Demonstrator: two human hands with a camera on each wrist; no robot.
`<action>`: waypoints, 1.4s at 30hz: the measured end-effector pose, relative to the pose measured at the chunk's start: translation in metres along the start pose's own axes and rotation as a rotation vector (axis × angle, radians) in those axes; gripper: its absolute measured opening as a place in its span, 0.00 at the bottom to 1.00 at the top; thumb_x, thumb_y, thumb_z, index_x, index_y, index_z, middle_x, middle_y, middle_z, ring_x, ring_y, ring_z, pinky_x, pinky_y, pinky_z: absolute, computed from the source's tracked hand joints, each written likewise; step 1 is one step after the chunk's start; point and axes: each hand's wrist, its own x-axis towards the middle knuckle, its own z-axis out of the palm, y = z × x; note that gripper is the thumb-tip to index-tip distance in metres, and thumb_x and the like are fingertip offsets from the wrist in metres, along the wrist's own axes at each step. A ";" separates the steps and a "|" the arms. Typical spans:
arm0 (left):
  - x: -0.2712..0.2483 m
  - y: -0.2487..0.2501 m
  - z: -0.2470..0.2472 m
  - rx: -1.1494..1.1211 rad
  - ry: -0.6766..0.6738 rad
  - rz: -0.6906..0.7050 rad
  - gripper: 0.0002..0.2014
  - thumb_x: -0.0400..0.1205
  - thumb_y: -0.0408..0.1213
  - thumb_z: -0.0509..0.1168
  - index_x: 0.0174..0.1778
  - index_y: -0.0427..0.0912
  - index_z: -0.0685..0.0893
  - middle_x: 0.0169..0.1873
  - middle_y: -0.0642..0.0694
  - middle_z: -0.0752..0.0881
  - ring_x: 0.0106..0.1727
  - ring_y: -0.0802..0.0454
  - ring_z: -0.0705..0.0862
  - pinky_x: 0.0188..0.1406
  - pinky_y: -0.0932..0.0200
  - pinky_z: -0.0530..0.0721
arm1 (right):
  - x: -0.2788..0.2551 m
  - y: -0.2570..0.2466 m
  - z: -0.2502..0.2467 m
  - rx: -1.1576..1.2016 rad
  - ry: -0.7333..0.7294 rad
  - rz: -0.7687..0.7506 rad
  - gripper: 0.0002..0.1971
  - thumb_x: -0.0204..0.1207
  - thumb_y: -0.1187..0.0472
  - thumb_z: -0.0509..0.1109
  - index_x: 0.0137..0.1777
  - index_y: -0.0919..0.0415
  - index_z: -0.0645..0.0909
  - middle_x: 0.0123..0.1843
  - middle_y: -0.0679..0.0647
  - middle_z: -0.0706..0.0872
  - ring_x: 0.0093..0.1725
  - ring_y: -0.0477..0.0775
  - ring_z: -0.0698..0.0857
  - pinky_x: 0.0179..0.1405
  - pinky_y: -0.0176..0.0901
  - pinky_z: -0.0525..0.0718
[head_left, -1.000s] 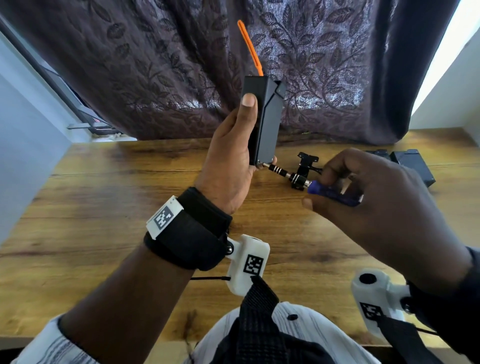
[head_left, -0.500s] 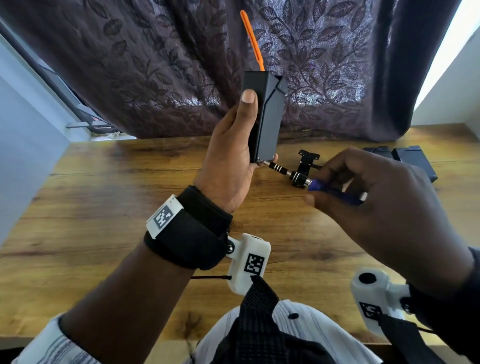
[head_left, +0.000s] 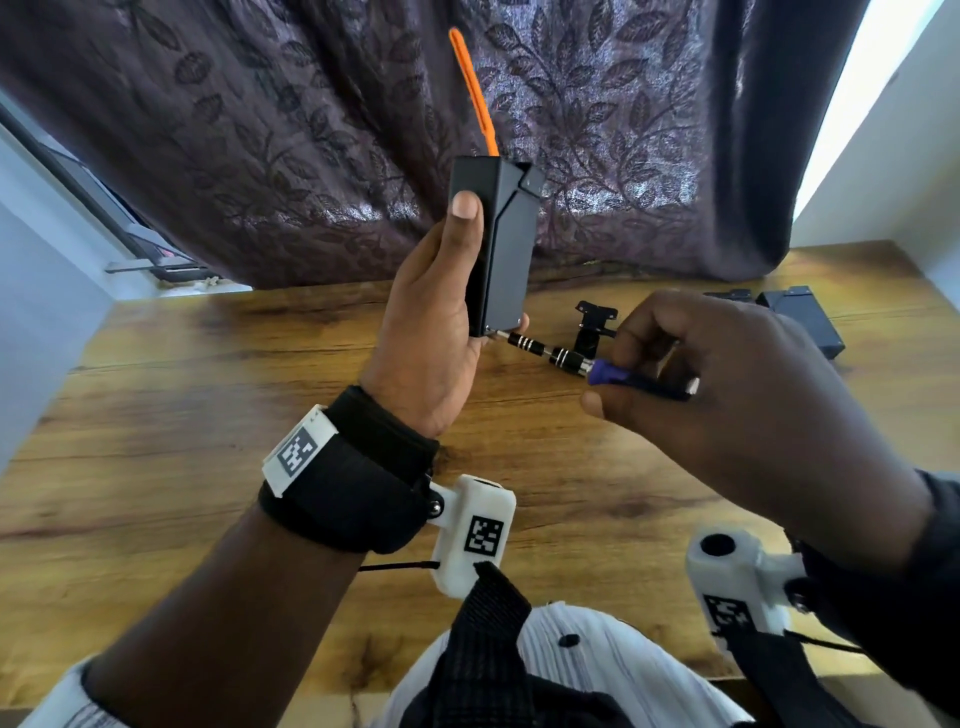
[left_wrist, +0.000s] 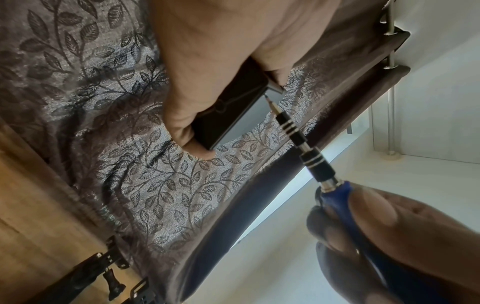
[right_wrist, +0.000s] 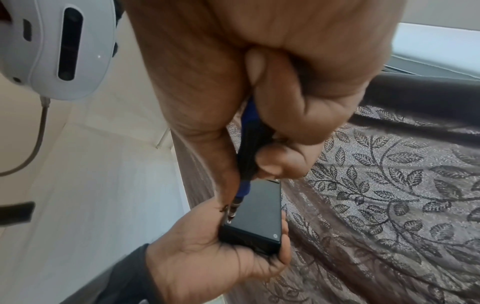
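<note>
The worktop (head_left: 182, 415) is a broad slab of warm brown wood with dark streaks in the grain and a long seam running across it from side to side. A small black bracket (head_left: 589, 335) stands on it toward the back, its flat top plate uppermost. Well to the right of the bracket lies a black box (head_left: 802, 319), flat on the wood and set at a slant. Between the bracket and that box, close against the box, lies a flatter black piece (head_left: 730, 294); I cannot tell what it is. Behind the bracket, the hem of a dark leaf-patterned curtain (head_left: 311, 249) comes down to the worktop's back edge.
</note>
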 end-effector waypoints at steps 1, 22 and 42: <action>0.000 0.000 0.000 0.005 -0.002 0.004 0.22 0.95 0.51 0.50 0.73 0.44 0.82 0.57 0.47 0.88 0.57 0.48 0.84 0.52 0.41 0.82 | 0.000 0.000 0.000 0.018 0.007 0.002 0.12 0.64 0.39 0.77 0.37 0.45 0.83 0.31 0.41 0.86 0.38 0.40 0.83 0.38 0.28 0.77; -0.004 0.010 0.003 -0.006 0.017 0.004 0.21 0.94 0.52 0.51 0.69 0.45 0.83 0.55 0.47 0.88 0.55 0.48 0.85 0.52 0.42 0.83 | -0.003 -0.008 0.000 0.046 0.017 -0.028 0.19 0.79 0.43 0.70 0.27 0.47 0.79 0.22 0.38 0.84 0.20 0.37 0.82 0.29 0.24 0.76; -0.004 0.013 -0.001 -0.029 0.056 0.011 0.22 0.95 0.52 0.50 0.73 0.43 0.81 0.55 0.47 0.88 0.54 0.48 0.84 0.51 0.43 0.83 | 0.001 -0.007 0.006 0.029 0.058 -0.070 0.11 0.69 0.41 0.75 0.40 0.47 0.86 0.32 0.43 0.86 0.37 0.44 0.82 0.42 0.37 0.77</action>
